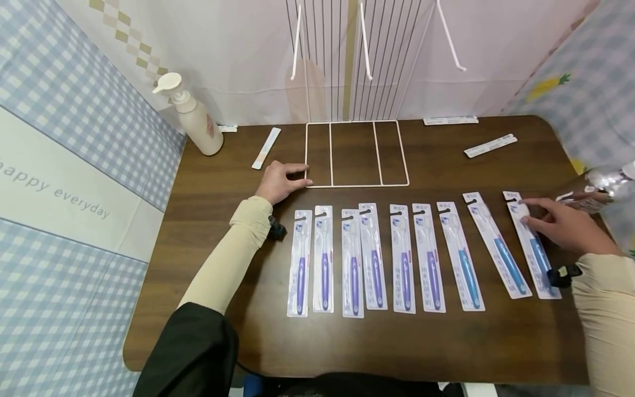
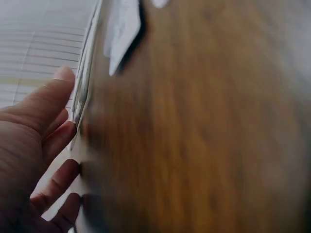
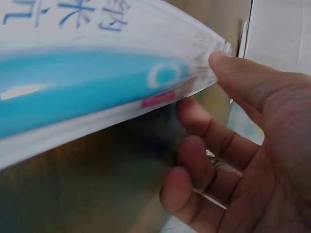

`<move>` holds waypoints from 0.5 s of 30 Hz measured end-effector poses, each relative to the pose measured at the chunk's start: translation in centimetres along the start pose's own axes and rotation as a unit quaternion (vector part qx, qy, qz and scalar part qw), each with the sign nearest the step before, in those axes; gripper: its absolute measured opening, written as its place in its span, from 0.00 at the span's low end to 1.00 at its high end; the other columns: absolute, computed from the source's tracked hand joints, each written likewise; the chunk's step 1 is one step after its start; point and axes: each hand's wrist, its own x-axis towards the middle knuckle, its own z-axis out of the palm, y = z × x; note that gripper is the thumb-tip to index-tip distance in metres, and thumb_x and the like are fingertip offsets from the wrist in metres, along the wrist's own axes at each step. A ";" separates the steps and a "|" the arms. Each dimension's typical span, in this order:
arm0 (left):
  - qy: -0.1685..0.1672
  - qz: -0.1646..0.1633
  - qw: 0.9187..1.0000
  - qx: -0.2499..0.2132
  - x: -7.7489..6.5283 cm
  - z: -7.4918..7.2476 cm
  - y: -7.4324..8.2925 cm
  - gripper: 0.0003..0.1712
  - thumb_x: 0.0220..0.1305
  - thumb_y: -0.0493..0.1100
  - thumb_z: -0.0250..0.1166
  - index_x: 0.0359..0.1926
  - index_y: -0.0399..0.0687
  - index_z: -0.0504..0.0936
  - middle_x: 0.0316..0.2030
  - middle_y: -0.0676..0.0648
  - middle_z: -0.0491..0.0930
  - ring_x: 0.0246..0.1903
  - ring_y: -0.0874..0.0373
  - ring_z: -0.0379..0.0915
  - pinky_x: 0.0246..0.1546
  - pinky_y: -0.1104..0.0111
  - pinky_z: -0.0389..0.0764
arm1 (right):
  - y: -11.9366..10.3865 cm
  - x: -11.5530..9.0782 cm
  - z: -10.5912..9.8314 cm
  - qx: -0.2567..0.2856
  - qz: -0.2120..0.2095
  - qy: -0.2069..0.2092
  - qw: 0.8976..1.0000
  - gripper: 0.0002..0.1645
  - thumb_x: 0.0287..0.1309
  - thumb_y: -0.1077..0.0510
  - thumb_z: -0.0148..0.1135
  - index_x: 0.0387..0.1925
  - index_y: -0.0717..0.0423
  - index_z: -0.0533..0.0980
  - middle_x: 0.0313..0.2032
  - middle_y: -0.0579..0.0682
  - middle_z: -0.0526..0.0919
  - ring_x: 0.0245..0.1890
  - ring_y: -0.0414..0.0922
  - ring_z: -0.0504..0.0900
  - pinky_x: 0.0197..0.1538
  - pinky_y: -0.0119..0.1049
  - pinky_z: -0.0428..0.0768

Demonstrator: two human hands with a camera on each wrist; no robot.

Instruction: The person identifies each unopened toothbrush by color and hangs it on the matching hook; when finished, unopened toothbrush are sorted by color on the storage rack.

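In the head view my left hand [image 1: 281,182] touches the left side of a white wire rack [image 1: 357,186], thumb and forefinger apart near its front corner. The left wrist view shows these fingers [image 2: 57,182] loosely bent along the wire. At the far right of a row, my right hand [image 1: 570,223] pinches the edge of a packaged blue toothbrush [image 1: 538,253]. Close up, the thumb lies over the clear toothbrush pack [image 3: 92,80] and the forefinger under it. To its left lie several more packaged toothbrushes [image 1: 501,253], some blue, the others purple [image 1: 324,270].
A pump bottle [image 1: 200,124] stands at the back left of the wooden table [image 1: 397,347]. Thin white packets [image 1: 266,148] lie either side of the rack. White prongs [image 1: 366,44] jut from the rack. A shiny bottle [image 1: 595,187] is beyond my right hand.
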 end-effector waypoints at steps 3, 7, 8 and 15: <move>0.005 0.017 1.000 -0.003 0.3 0.1 -0.6 0.26 0.61 0.48 0.81 0.59 0.48 0.90 0.56 0.45 0.87 0.61 0.49 0.81 0.66 0.60 0.76 | 0.5 0.0 0.5 0.023 -0.016 0.012 1.000 0.35 0.80 0.49 0.56 0.73 0.72 0.64 0.31 0.59 0.79 0.25 0.49 0.74 0.24 0.43 0.72; 0.006 0.039 0.999 -0.009 0.5 0.1 -1.1 0.23 0.60 0.47 0.81 0.56 0.47 0.91 0.54 0.47 0.88 0.59 0.51 0.82 0.65 0.62 0.77 | 0.6 -0.2 1.3 0.045 -0.013 0.035 0.998 0.36 0.80 0.49 0.57 0.74 0.71 0.64 0.30 0.59 0.79 0.23 0.48 0.75 0.22 0.41 0.76; 0.004 0.045 0.999 -0.009 0.6 0.1 -1.2 0.23 0.60 0.47 0.81 0.55 0.47 0.91 0.54 0.47 0.88 0.59 0.51 0.82 0.64 0.62 0.77 | 0.6 -0.2 1.5 0.049 -0.008 0.040 0.998 0.36 0.80 0.48 0.57 0.74 0.70 0.64 0.31 0.61 0.80 0.24 0.49 0.76 0.22 0.41 0.77; -0.015 0.077 0.997 0.003 1.0 -0.3 -1.7 0.23 0.59 0.46 0.82 0.54 0.44 0.91 0.54 0.47 0.87 0.59 0.53 0.82 0.65 0.63 0.76 | 0.3 -0.1 2.2 0.060 -0.016 0.080 0.995 0.35 0.79 0.47 0.59 0.74 0.65 0.68 0.34 0.60 0.82 0.24 0.44 0.75 0.23 0.38 0.74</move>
